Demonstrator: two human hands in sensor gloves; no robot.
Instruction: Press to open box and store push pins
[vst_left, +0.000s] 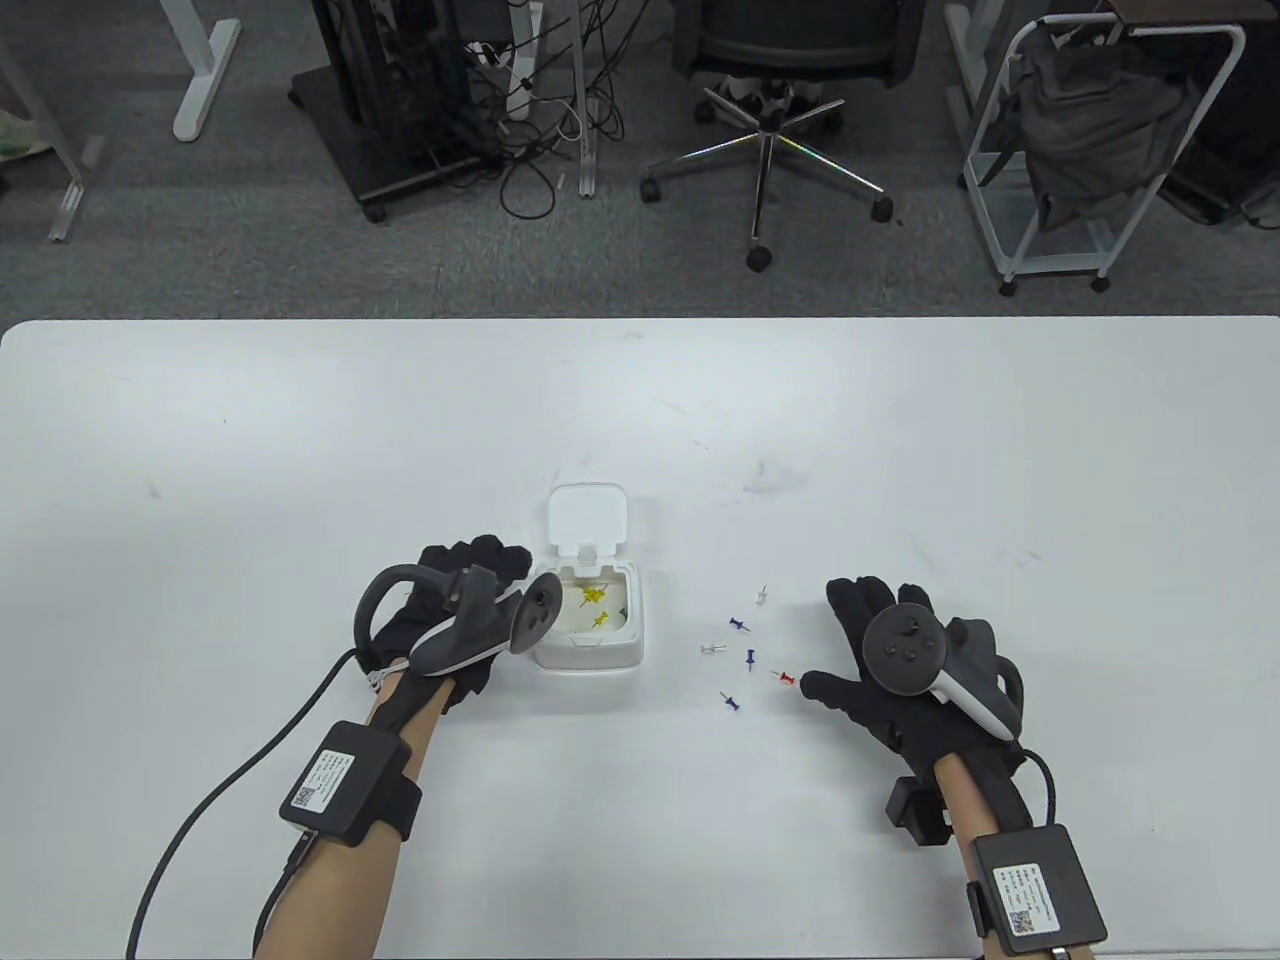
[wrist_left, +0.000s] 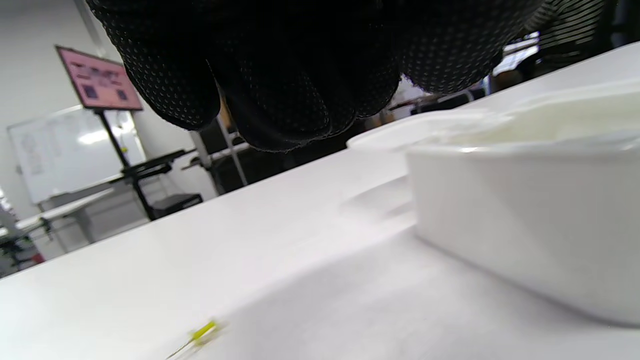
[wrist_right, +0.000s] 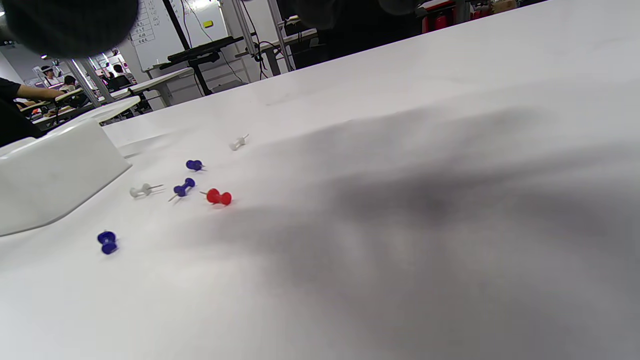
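Note:
A small white box (vst_left: 590, 640) stands open at the table's middle, its lid (vst_left: 588, 515) flipped back. Yellow push pins (vst_left: 596, 602) lie inside. My left hand (vst_left: 470, 590) sits just left of the box with fingers loosely curled (wrist_left: 280, 75) and nothing seen in them; the box wall (wrist_left: 525, 220) is beside them. One yellow pin (wrist_left: 202, 332) lies on the table by this hand. My right hand (vst_left: 870, 640) lies spread and empty, thumb tip close to a red pin (vst_left: 788, 679) (wrist_right: 219, 197). Blue pins (vst_left: 750, 658) (wrist_right: 184, 188) and white pins (vst_left: 712, 648) (wrist_right: 142, 190) lie scattered between box and right hand.
The white table (vst_left: 300, 450) is bare elsewhere. Its far edge faces an office chair (vst_left: 765, 130), a cable-strewn desk base (vst_left: 450, 120) and a white rack (vst_left: 1090, 150) on the floor behind.

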